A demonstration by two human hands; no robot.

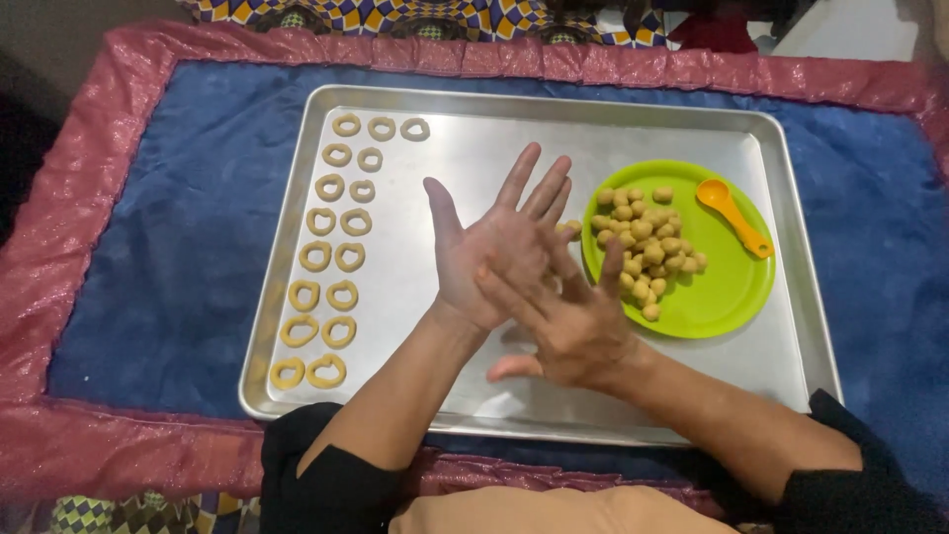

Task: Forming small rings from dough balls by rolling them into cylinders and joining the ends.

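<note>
Two palms [514,272] pressed together, above tray [494,405]

Seventeen dough rings [337,225], one plate [727,292], one spoon [733,216]

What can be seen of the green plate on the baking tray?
The green plate is round, bright lime green and looks like smooth plastic with a shallow raised rim. It lies flat on the right half of the metal tray. A heap of small tan dough balls covers its left part, and an orange measuring spoon rests near its upper right edge, bowl up, handle pointing down-right. The lower right of the plate is bare. The right hand overlaps its left rim; contact cannot be told.
</note>
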